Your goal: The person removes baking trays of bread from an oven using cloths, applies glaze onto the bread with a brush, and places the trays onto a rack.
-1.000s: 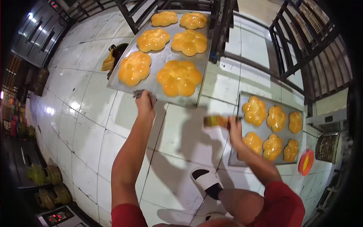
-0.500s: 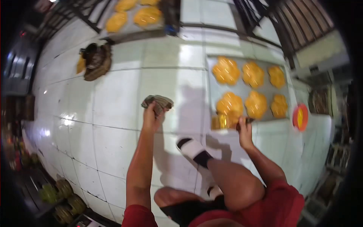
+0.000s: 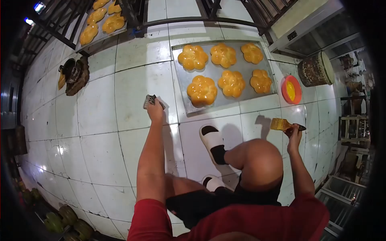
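Note:
My left hand (image 3: 155, 110) is closed on a folded striped cloth (image 3: 150, 100), left of the floor tray's near corner. My right hand (image 3: 295, 136) grips a wide brush (image 3: 281, 125) by its dark handle, bristles pointing left, below a red bowl (image 3: 291, 89) with yellow liquid. Neither hand touches the metal tray (image 3: 243, 106) on the floor. Several glossy, flower-shaped breads (image 3: 193, 57) lie on that tray in two rows. At the upper left, a second tray (image 3: 105, 39) with similar breads sits in a dark rack.
A dark pot (image 3: 70, 70) on a brown cloth (image 3: 81, 80) is on the floor at the left, beside another brush (image 3: 61, 80). A rusty bucket (image 3: 314, 69) stands right of the bowl. The dark rack (image 3: 197, 19) runs along the top. My white slippers (image 3: 212, 139) are below the tray.
The upper-left tray has left my left hand and rests in the rack; the cloth stays in that hand. My right hand has moved the brush right, away from the floor tray. The view has shifted.

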The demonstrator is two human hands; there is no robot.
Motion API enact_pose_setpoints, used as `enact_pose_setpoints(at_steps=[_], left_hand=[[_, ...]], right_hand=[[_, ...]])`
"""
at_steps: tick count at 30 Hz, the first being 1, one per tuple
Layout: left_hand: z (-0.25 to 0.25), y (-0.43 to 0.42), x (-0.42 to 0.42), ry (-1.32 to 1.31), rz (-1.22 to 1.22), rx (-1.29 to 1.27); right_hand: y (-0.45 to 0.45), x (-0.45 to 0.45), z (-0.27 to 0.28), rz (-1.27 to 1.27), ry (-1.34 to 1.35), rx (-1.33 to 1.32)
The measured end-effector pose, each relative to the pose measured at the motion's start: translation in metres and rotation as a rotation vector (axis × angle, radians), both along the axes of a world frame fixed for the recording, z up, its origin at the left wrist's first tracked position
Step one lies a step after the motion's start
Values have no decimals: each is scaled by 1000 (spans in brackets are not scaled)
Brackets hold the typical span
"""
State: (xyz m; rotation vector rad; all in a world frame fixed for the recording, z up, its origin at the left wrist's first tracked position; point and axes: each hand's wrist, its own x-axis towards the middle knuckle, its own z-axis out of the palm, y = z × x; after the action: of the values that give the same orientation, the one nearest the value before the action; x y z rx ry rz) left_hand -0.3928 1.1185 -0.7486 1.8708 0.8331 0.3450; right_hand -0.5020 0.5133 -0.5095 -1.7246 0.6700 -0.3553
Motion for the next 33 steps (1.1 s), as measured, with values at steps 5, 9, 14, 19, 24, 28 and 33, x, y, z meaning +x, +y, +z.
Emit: enact_pose_setpoints(at_steps=[5, 9, 14, 19, 24, 28, 33], left_hand=[[9, -17, 35, 239, -98, 315], [-16, -46, 94, 237, -190, 473], [-15, -95, 148, 559, -439, 345], [-32, -85, 142, 294, -382, 641], [67, -65, 118, 118, -213, 202], [178, -46, 70, 204, -311, -366], [264, -16, -20, -9, -196, -348]], right_hand=[[35, 10, -58, 31, 76, 98], [53, -13, -95, 50, 161, 173], [70, -40, -105, -39, 210, 270], [65, -19, -145, -105, 187, 405], [82, 25, -194, -104, 146, 592], [110, 78, -225, -312, -101, 899], [144, 77, -179, -247, 18, 920]])
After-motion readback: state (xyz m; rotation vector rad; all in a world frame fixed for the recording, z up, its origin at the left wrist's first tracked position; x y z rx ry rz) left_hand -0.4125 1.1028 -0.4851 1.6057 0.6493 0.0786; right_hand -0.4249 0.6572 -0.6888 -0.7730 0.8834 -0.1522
